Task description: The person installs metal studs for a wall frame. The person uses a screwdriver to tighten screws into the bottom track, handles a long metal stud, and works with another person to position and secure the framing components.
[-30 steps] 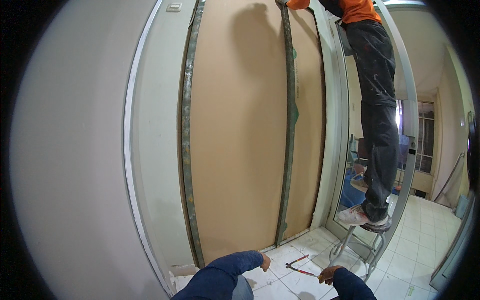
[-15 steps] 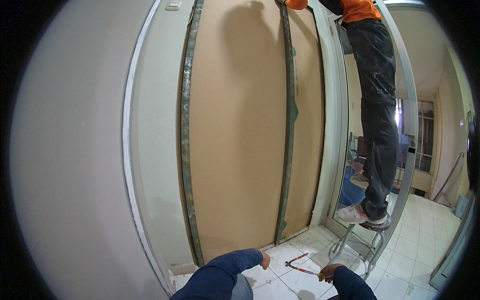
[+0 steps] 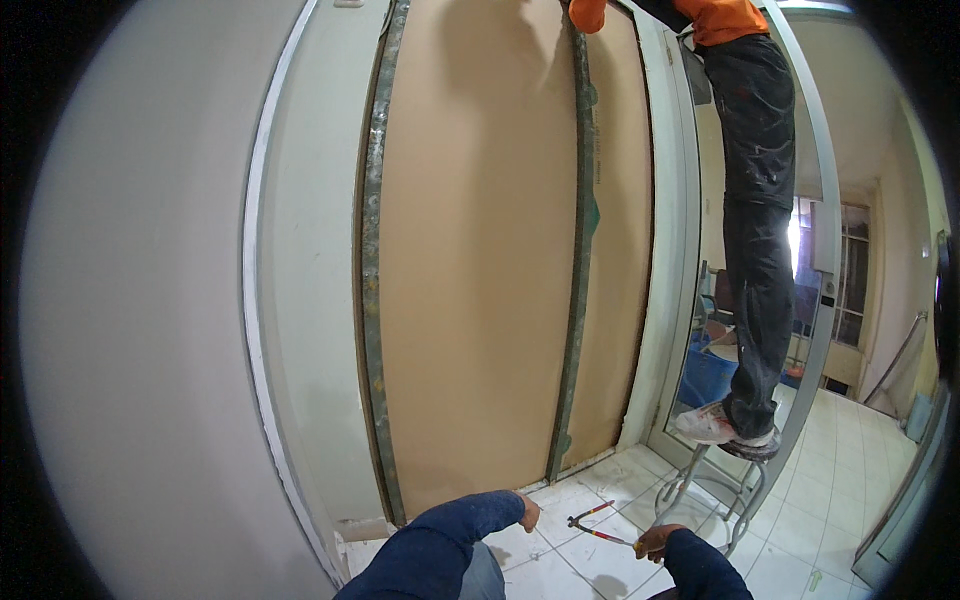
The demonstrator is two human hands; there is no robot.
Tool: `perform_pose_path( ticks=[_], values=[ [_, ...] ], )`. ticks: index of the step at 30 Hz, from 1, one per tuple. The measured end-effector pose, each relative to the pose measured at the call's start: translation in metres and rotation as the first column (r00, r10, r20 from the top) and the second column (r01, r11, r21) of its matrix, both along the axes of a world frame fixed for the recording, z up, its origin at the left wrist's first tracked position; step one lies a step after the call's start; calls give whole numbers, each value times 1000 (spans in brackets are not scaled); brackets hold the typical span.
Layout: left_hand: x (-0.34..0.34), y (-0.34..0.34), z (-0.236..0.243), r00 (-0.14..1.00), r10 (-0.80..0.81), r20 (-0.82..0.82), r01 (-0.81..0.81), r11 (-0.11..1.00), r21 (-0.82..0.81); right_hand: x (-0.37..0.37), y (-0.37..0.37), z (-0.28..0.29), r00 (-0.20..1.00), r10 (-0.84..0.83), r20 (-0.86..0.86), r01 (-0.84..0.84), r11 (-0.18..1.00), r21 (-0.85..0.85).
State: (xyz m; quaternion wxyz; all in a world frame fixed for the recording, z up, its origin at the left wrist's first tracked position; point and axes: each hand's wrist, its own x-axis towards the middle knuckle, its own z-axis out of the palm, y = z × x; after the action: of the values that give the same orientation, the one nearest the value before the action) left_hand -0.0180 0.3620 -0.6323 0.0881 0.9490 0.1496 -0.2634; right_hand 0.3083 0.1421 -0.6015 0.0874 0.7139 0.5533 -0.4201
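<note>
Head view. Right hand (image 3: 656, 542) is grasping one handle of the long-handled pliers (image 3: 605, 536), low in the picture. Handles spread in a V, joint end pointing left, second handle loose and slanting up and right. Can't tell if the joint end touches the floor. Left hand (image 3: 530, 513) is apart from the pliers, to their left, pointing down; can't tell if it's clenched or released, fingers mostly hidden.

Edges: a strip of floor separates left hand and pliers. Lower edge of the brown board (image 3: 470, 300) runs just beyond the left hand. Tight side is the right: stool (image 3: 752, 449) stands near the right hand, its legs just beyond. Door frame (image 3: 826, 250) rises behind the stool, bounding that side. Left side is bounded by the pale wall (image 3: 150, 300).

Surface: floor (image 3: 556, 580) is white square tile, with smudges and specks near the hands. Board stands upright with a left metal post (image 3: 373, 250) and a middle metal post (image 3: 580, 250) running up it. Co-worker in dark trousers (image 3: 758, 250) and orange sleeve (image 3: 588, 14) stands on the stool.

Containers: blue tub (image 3: 708, 380) behind the glass, contents unclear. Pale blue bin (image 3: 918, 420) far right, inside not visible.
</note>
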Motion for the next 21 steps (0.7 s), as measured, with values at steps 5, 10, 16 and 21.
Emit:
perform_pose_path(
  ticks=[5, 10, 16, 21],
  values=[
    [1, -19, 22, 1000, -8, -20, 9, 999, 48, -1, -3, 5, 1000, 9, 24, -8, 999, -39],
    [-6, 1, -10, 999, -1, -39, 1, 1000, 12, -13, -5, 14, 999, -48, 9, 48, 999, 18],
    [-2, -12, 15, 985, 150, -89, -141, 985, 99, -11, -8, 11, 995, -96, 41, 95, 995, 13],
    [-10, -10, 2, 997, 76, -18, -74, 992, 104, -26, -12, 29, 998, -59, 27, 61, 996, -67]
  ],
)
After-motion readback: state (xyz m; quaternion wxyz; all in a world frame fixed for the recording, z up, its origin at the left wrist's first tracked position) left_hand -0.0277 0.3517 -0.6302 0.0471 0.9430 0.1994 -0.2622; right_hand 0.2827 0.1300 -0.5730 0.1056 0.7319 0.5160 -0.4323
